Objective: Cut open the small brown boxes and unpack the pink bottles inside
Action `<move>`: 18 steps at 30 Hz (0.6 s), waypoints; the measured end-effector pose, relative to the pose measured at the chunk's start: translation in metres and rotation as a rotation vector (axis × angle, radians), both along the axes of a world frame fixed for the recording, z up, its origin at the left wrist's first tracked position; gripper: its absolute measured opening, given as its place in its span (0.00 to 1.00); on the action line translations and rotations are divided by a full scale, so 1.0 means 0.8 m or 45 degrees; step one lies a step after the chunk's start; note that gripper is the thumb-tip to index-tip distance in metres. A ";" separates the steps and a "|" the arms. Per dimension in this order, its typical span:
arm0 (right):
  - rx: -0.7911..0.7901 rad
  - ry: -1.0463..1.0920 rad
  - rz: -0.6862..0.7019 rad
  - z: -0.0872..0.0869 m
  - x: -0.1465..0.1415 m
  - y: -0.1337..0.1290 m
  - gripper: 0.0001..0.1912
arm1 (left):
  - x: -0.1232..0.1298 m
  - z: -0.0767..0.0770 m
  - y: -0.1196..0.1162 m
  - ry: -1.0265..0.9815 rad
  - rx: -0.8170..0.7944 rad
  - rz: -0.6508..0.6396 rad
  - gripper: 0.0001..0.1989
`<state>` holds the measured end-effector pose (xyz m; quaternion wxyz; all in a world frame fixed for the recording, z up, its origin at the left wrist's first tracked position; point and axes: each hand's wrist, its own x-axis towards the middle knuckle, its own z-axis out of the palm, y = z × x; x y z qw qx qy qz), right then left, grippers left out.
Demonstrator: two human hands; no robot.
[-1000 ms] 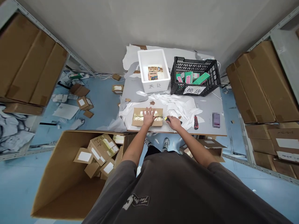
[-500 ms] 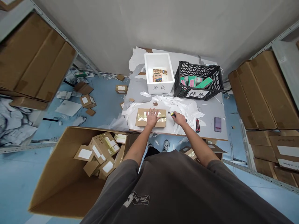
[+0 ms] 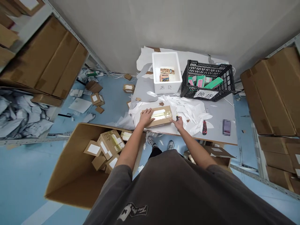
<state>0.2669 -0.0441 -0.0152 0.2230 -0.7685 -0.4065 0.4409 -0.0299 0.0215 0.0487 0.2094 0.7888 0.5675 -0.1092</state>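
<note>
A taped cardboard box point(image 3: 161, 116) lies slightly turned near the front edge of the table point(image 3: 220, 109). My left hand point(image 3: 146, 117) grips its left end, the thumb on the front side and the fingers over the top. At the box's right front corner is my right hand point(image 3: 178, 122), closed round a yellow and black cutter point(image 3: 177, 118) and touching the box with its fingertips. White paper scraps point(image 3: 189, 109) lie to the right of and behind the box. A red and black tool point(image 3: 204, 127) rests farther right, near a purple item point(image 3: 226, 127).
Behind stand a white foam box point(image 3: 167, 89) holding small packets and a black crate point(image 3: 208, 67) with green and pink boxes. A large open carton point(image 3: 70, 175) with parcels is at the lower left. Shelves with cartons flank both sides.
The box has turned slightly. My left hand has gone from flat on its top to its left end; my right hand has come in to its right corner with the cutter. The view has shifted.
</note>
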 end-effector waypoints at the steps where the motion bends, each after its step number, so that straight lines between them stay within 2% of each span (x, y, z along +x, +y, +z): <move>1: 0.009 -0.088 -0.081 -0.001 0.005 0.019 0.38 | 0.001 -0.001 -0.013 0.024 0.031 0.058 0.39; 3: 0.020 -0.197 -0.146 -0.001 0.011 0.063 0.36 | 0.020 -0.003 -0.042 0.089 0.074 0.209 0.40; 6: 0.006 -0.258 -0.154 0.007 0.009 0.127 0.34 | 0.066 -0.006 -0.082 0.171 0.068 0.379 0.41; 8: -0.002 -0.260 -0.127 0.015 0.008 0.156 0.34 | 0.086 -0.004 -0.095 0.185 0.060 0.399 0.39; 10: 0.014 -0.233 -0.135 0.022 0.012 0.163 0.34 | 0.087 0.003 -0.094 0.154 0.053 0.361 0.34; 13: 0.052 -0.139 -0.174 0.025 0.020 0.126 0.35 | 0.058 0.018 -0.070 0.089 0.122 0.220 0.28; 16: 0.003 -0.066 -0.049 0.017 0.014 0.052 0.37 | 0.033 0.028 -0.041 -0.028 -0.004 -0.192 0.28; 18: -0.039 -0.034 0.010 0.008 0.003 0.008 0.37 | 0.032 0.027 -0.028 -0.111 -0.156 -0.474 0.26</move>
